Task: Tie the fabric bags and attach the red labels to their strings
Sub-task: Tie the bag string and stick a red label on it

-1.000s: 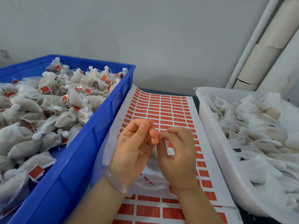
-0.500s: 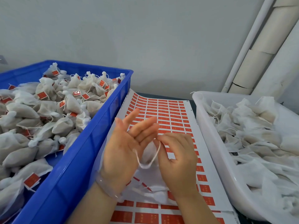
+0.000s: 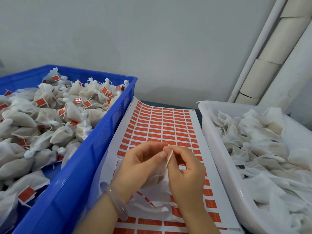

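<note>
My left hand curled round the soft, light fabric bag above the label sheet while my right hand pinched its thin, limp string, which I judged would slip unless gripped near the neck.

The left hand and right hand are meeting over the label sheet, pinching a string between them. A crate is sitting just left of the left hand, holding tied bags. A tub is sitting right of the right hand, holding untied bags.
</note>
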A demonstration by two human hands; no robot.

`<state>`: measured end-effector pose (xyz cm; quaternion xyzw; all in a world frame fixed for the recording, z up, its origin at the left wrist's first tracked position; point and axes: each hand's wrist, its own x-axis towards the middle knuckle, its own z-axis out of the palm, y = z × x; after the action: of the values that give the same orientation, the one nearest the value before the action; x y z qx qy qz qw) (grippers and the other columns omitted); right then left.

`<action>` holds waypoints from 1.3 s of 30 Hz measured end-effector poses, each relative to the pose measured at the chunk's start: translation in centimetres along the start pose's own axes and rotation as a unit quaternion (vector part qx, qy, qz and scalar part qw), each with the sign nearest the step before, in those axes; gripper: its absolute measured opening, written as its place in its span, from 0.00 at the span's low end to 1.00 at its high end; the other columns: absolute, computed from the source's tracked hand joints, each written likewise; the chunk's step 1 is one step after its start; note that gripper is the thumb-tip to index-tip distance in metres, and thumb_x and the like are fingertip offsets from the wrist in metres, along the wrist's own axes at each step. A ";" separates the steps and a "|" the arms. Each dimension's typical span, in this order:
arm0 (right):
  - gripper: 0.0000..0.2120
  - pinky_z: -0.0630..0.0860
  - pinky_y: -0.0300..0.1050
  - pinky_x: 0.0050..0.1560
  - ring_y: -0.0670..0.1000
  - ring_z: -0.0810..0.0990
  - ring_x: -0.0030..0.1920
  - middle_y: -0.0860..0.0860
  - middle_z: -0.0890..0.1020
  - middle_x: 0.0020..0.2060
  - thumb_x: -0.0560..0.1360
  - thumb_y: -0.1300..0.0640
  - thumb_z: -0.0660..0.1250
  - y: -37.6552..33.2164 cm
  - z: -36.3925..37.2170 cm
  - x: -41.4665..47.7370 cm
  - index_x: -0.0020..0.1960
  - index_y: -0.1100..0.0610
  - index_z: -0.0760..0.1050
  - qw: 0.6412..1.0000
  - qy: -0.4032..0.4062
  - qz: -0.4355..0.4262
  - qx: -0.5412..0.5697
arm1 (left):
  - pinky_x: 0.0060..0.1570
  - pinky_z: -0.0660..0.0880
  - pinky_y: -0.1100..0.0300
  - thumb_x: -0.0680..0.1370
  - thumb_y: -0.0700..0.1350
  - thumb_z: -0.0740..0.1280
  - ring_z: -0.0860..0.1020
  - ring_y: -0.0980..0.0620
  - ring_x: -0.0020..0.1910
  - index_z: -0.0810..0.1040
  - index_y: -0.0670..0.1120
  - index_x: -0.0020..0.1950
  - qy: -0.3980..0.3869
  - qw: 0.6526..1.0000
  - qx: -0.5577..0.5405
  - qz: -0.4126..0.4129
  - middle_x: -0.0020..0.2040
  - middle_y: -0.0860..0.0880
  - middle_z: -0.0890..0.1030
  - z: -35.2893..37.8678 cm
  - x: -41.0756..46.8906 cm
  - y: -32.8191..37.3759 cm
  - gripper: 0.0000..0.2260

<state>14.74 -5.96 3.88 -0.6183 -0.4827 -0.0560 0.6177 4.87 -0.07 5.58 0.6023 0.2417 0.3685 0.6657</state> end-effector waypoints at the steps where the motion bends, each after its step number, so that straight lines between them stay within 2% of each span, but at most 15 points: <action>1: 0.06 0.71 0.23 0.45 0.37 0.78 0.49 0.31 0.77 0.41 0.73 0.50 0.64 -0.1 0.0 0.1 0.46 0.38 0.72 1.000 0.000 0.004 0.009 | 0.48 0.79 0.57 0.60 0.59 0.71 0.82 0.51 0.50 0.83 0.56 0.48 0.003 1.000 0.005 0.011 0.47 0.53 0.84 0.1 0.0 -0.1 0.18; 5: 0.04 0.73 0.24 0.43 0.36 0.79 0.45 0.29 0.78 0.37 0.72 0.43 0.60 -0.1 0.0 0.1 0.43 0.38 0.73 0.999 -0.006 0.009 0.037 | 0.44 0.77 0.68 0.61 0.57 0.70 0.82 0.57 0.48 0.84 0.56 0.43 0.031 0.998 0.029 0.053 0.45 0.55 0.84 -0.1 0.1 -0.1 0.14; 7: 0.03 0.73 0.25 0.42 0.37 0.79 0.45 0.30 0.78 0.36 0.73 0.46 0.61 0.0 0.0 0.2 0.43 0.39 0.73 0.999 -0.008 0.011 0.040 | 0.43 0.77 0.69 0.60 0.58 0.69 0.82 0.57 0.47 0.84 0.55 0.42 0.035 0.996 0.050 0.066 0.43 0.55 0.84 -0.3 0.2 -0.1 0.14; 11: 0.07 0.74 0.26 0.42 0.38 0.79 0.44 0.34 0.78 0.37 0.74 0.52 0.63 0.0 -0.1 0.2 0.43 0.39 0.72 0.999 -0.015 0.000 0.032 | 0.46 0.78 0.65 0.62 0.60 0.68 0.81 0.57 0.47 0.82 0.55 0.43 0.050 0.984 0.138 0.100 0.42 0.58 0.83 -0.3 0.2 -0.2 0.14; 14: 0.08 0.74 0.26 0.41 0.39 0.79 0.43 0.36 0.79 0.37 0.74 0.54 0.62 0.0 -0.3 0.4 0.44 0.40 0.73 0.999 -0.016 -0.002 0.038 | 0.47 0.75 0.72 0.65 0.59 0.65 0.77 0.63 0.48 0.78 0.61 0.43 0.091 0.954 0.248 0.143 0.42 0.63 0.78 -0.2 0.2 -0.4 0.09; 16: 0.09 0.73 0.26 0.41 0.40 0.79 0.42 0.36 0.79 0.37 0.75 0.56 0.62 0.0 -0.4 0.4 0.44 0.42 0.74 0.999 -0.022 -0.012 0.037 | 0.45 0.73 0.75 0.67 0.58 0.64 0.76 0.65 0.48 0.75 0.64 0.43 0.090 0.943 0.281 0.153 0.41 0.65 0.77 -0.1 0.2 -0.5 0.07; 19: 0.09 0.73 0.26 0.41 0.40 0.79 0.42 0.36 0.80 0.36 0.74 0.57 0.63 -0.3 -0.4 0.4 0.43 0.42 0.74 0.998 -0.018 -0.005 0.052 | 0.43 0.75 0.74 0.69 0.56 0.63 0.78 0.64 0.43 0.75 0.62 0.42 0.074 0.953 0.268 0.119 0.37 0.65 0.79 -0.2 0.0 -0.8 0.03; 22: 0.09 0.73 0.25 0.41 0.38 0.79 0.42 0.32 0.80 0.38 0.74 0.57 0.63 -0.6 -0.7 0.4 0.43 0.42 0.75 0.996 -0.017 0.002 0.082 | 0.43 0.79 0.63 0.75 0.48 0.64 0.81 0.55 0.41 0.79 0.53 0.44 0.066 0.982 0.164 0.073 0.38 0.56 0.82 0.1 0.1 -0.8 0.04; 24: 0.10 0.73 0.25 0.40 0.38 0.80 0.42 0.32 0.80 0.38 0.74 0.57 0.64 -0.7 -0.8 0.4 0.42 0.42 0.76 0.995 -0.027 0.003 0.093 | 0.41 0.80 0.60 0.72 0.51 0.64 0.83 0.50 0.40 0.81 0.47 0.44 0.078 0.994 0.074 0.034 0.38 0.49 0.83 0.1 0.2 -0.5 0.10; 26: 0.11 0.74 0.25 0.39 0.39 0.80 0.41 0.33 0.81 0.37 0.73 0.58 0.65 -0.7 -0.9 0.4 0.41 0.41 0.76 0.995 -0.027 0.005 0.095 | 0.38 0.80 0.61 0.68 0.52 0.66 0.83 0.48 0.38 0.81 0.44 0.44 0.086 0.995 0.044 0.011 0.37 0.47 0.84 0.0 0.3 -0.3 0.13; 29: 0.11 0.73 0.25 0.38 0.39 0.80 0.39 0.32 0.80 0.35 0.72 0.58 0.64 -0.6 -0.8 0.4 0.41 0.41 0.76 0.995 -0.022 0.011 0.100 | 0.42 0.81 0.56 0.68 0.46 0.72 0.83 0.45 0.41 0.81 0.43 0.45 0.087 0.995 0.019 -0.040 0.40 0.45 0.84 -0.5 0.5 0.0 0.09; 31: 0.10 0.73 0.25 0.39 0.38 0.80 0.40 0.31 0.80 0.36 0.73 0.57 0.64 -0.8 -0.7 0.4 0.40 0.41 0.75 0.995 -0.029 -0.002 0.090 | 0.46 0.80 0.53 0.66 0.45 0.73 0.83 0.45 0.43 0.81 0.43 0.45 0.058 0.996 0.024 -0.059 0.42 0.44 0.84 -0.4 0.4 0.1 0.10; 33: 0.09 0.73 0.24 0.41 0.38 0.79 0.43 0.32 0.80 0.39 0.73 0.55 0.63 -0.7 -0.6 0.5 0.41 0.41 0.75 0.995 -0.035 0.007 0.088 | 0.46 0.80 0.55 0.69 0.40 0.73 0.83 0.45 0.43 0.81 0.44 0.43 0.040 0.997 0.040 -0.050 0.41 0.45 0.84 -0.3 0.3 0.2 0.04; 36: 0.04 0.71 0.24 0.48 0.35 0.76 0.51 0.30 0.78 0.46 0.74 0.48 0.61 -0.3 -0.7 0.8 0.44 0.42 0.75 0.991 -0.071 0.062 0.096 | 0.45 0.81 0.57 0.71 0.32 0.70 0.82 0.46 0.43 0.82 0.50 0.36 0.016 0.998 0.059 -0.022 0.40 0.45 0.83 -0.4 -0.1 0.3 0.13; 39: 0.09 0.73 0.26 0.48 0.35 0.76 0.52 0.32 0.78 0.47 0.76 0.44 0.56 -0.2 -0.7 0.6 0.50 0.43 0.74 0.973 -0.171 0.090 0.127 | 0.41 0.81 0.56 0.70 0.28 0.68 0.81 0.45 0.41 0.81 0.51 0.35 -0.037 0.997 0.060 0.007 0.40 0.45 0.82 -0.4 -0.3 0.6 0.16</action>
<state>15.27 -6.27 4.56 -0.5761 -0.5267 0.1685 0.6019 4.27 -0.07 6.02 0.6561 0.2346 0.3351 0.6341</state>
